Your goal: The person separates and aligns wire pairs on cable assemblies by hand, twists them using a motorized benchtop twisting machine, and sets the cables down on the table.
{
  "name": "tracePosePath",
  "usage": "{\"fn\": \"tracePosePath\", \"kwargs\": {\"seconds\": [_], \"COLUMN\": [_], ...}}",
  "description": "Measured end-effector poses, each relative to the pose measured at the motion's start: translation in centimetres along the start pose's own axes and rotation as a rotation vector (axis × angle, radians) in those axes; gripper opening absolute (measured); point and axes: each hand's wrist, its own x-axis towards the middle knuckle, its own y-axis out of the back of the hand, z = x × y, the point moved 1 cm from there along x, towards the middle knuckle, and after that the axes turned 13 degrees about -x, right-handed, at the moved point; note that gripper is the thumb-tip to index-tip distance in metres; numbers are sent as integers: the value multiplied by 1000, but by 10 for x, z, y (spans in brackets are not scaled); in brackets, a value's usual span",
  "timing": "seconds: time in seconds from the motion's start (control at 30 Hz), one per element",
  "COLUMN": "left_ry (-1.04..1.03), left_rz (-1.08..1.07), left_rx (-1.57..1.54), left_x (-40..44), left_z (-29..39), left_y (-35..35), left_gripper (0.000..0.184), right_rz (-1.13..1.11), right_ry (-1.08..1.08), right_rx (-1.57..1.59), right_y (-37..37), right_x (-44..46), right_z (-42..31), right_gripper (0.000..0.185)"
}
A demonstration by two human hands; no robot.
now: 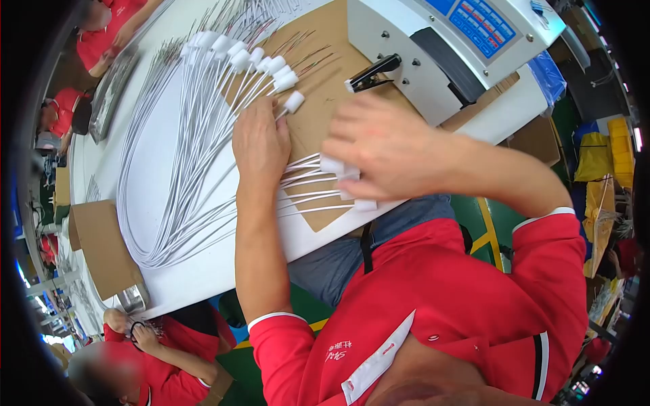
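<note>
A large bundle of white cables (183,155) with white cylindrical connectors (239,59) curves across the worktable. My left hand (261,139) is closed around a white cable whose connector (294,103) sticks out past the fingertips. Several more cables run from under my left wrist to a second group of white connectors (365,204) near the table's front edge. Over that group is my right hand (379,145), its fingers bent and smeared by motion. What they hold, if anything, cannot be made out.
Brown cardboard (318,40) lies under the cables on the white table (203,287). A white machine (406,61) with a blue keypad and black clip stands at the upper right. A cardboard box (105,247) is at the left. Co-workers in red sit at left and lower left.
</note>
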Motion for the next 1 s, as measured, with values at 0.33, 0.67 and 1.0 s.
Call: {"fn": "tracePosePath", "kwargs": {"seconds": [0.33,0.67,1.0], "left_ry": [-102,-281,-290], "left_rz": [127,189,198], "left_rx": [-174,-237,-329], "left_x": [3,-1,-2], "left_z": [41,58,57], "left_y": [11,15,15], "left_gripper": [54,34,30], "right_rz": [-6,244,497], "right_ry": [-274,-756,-743], "right_rx": [353,823,1239], "right_y": [-31,-16,-15], "right_x": [-18,-25,-11], "right_z": [-20,9,28], "right_gripper": [41,41,26]}}
